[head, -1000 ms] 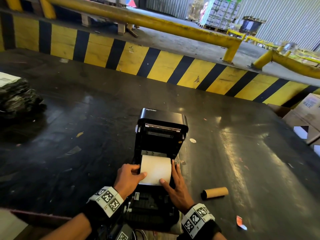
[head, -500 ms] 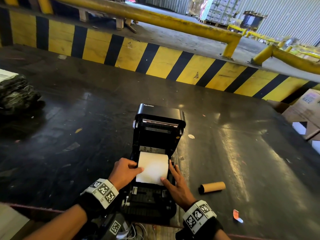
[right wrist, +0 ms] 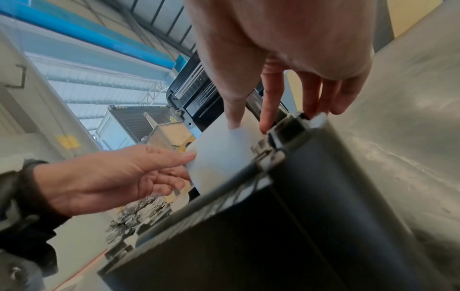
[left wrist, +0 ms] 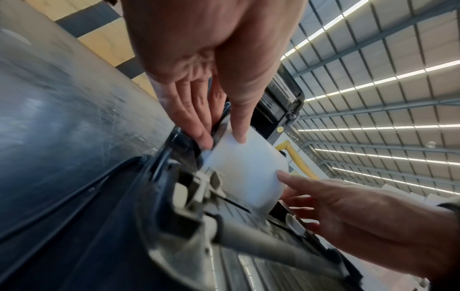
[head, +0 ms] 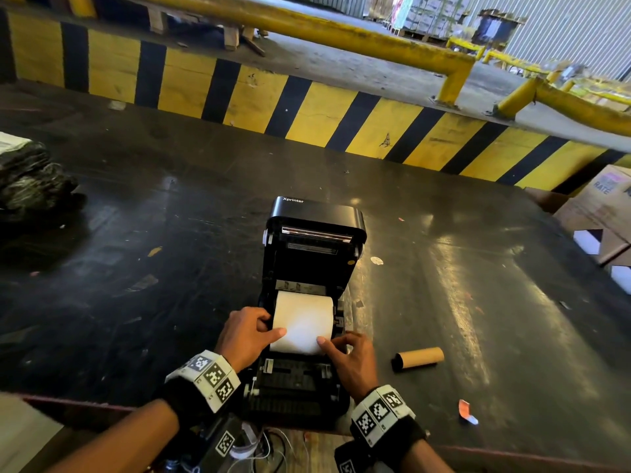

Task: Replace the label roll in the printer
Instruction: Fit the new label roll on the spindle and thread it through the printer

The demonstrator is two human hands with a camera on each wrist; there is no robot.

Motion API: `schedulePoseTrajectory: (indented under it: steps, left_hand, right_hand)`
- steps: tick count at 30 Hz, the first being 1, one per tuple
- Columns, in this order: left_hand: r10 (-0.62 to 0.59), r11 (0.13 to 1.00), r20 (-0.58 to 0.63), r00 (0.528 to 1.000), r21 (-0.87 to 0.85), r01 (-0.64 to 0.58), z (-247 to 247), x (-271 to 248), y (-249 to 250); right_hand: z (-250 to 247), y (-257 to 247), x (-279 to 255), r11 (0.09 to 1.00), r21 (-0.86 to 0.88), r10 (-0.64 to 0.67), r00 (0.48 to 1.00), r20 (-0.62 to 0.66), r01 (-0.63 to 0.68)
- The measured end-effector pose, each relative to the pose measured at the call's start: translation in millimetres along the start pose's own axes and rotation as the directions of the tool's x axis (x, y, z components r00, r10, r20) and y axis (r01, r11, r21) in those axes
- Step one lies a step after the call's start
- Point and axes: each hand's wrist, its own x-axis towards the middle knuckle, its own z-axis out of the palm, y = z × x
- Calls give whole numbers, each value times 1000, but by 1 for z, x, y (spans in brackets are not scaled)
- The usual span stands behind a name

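Note:
The black printer [head: 316, 216] stands on the dark table [head: 136, 233] with its lid raised. A white label roll [head: 302, 322] lies in its open bay. My left hand [head: 269, 327] grips the roll's left end, thumb on the paper and fingers down the side. My right hand [head: 333, 341] holds the right end, with its thumb on the paper and its fingers curled over the printer's wall. In the left wrist view the roll [left wrist: 244, 173] sits under my thumb. In the right wrist view the roll [right wrist: 219, 157] shows between both hands. An empty cardboard core [head: 418, 358] lies to the printer's right.
A black plastic bundle [head: 30, 179] sits at far left. Cardboard boxes [head: 601, 213] stand at the right edge. A yellow-and-black striped barrier [head: 307, 110] runs behind the table. A red-and-white scrap [head: 466, 409] lies near the front edge, and cables [head: 269, 448] hang below the printer.
My right fingers, earlier stretched flat along the printer's right side, have curled in and the thumb now lies on the paper. My left hand keeps its hold on the roll's left end.

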Motion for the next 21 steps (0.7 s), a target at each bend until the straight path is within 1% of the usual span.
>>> schedulePoseTrajectory:
  steps: [6, 13, 16, 18, 21]
  left_hand:
    - [-13, 999, -15, 1000, 35, 14, 4, -6, 0]
    - [-16, 1000, -15, 1000, 15, 16, 4, -9, -4]
    - [-19, 1000, -19, 1000, -2, 19, 5, -11, -6]
    - [-25, 999, 3, 1000, -46, 25, 4, -11, -6]
    - [-12, 993, 56, 998, -113, 18, 1, -12, -8]
  right_hand:
    - [2, -4, -7, 998, -54, -12, 1000, -26, 11]
    - [1, -5, -9, 994, -111, 10, 1000, 2, -10]
    - [1, -5, -8, 994, -104, 30, 999, 22, -28]
    - [-1, -6, -9, 995, -94, 33, 999, 31, -30]
    - [-4, -10, -13, 999, -9, 52, 997, 55, -51]
